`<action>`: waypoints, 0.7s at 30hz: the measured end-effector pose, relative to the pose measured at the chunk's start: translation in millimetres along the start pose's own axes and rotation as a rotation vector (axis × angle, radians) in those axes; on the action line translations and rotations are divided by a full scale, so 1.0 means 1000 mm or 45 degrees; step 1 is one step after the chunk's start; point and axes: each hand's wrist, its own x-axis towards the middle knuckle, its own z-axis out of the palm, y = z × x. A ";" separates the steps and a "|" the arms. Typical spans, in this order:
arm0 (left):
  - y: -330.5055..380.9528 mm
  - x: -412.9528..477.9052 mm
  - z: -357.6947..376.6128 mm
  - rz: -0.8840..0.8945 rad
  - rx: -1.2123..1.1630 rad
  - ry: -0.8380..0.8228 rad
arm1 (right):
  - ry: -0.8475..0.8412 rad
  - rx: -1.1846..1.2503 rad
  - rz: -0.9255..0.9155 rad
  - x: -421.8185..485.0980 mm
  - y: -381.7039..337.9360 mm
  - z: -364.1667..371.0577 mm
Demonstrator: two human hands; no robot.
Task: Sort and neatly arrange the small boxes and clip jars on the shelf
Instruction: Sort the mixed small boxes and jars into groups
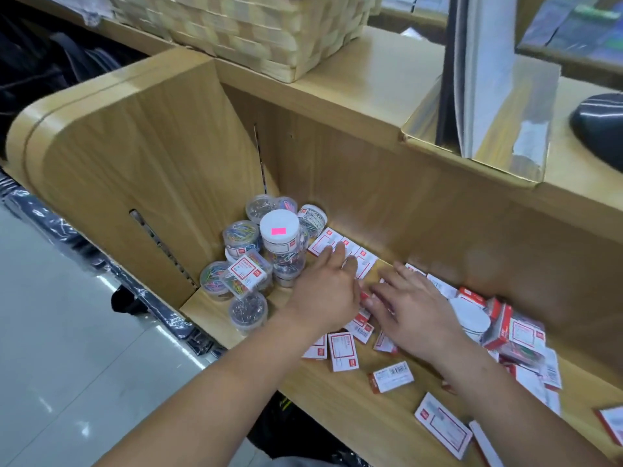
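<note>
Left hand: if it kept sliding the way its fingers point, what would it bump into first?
The row of small white boxes lined up along the back. The left hand points straight at them, and its straight fingers seem to touch them. Behind the boxes stands the shelf's wooden back wall.

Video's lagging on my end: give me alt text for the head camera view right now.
Left hand and right hand, fingers extended, rest on small red-and-white boxes on a wooden shelf. Clear clip jars are clustered in the shelf's left corner; more boxes lie scattered to the right.
</note>
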 end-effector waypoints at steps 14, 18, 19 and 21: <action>0.010 0.024 0.003 0.060 -0.030 0.042 | 0.154 0.274 0.201 -0.007 0.023 -0.023; 0.024 0.035 0.004 -0.140 0.008 -0.109 | 0.210 0.262 0.252 -0.018 0.023 -0.029; 0.028 0.037 0.006 -0.181 0.004 -0.111 | 0.214 0.284 0.270 -0.021 0.024 -0.031; 0.032 0.039 0.007 -0.243 -0.016 -0.094 | 0.216 0.319 0.292 -0.028 0.027 -0.035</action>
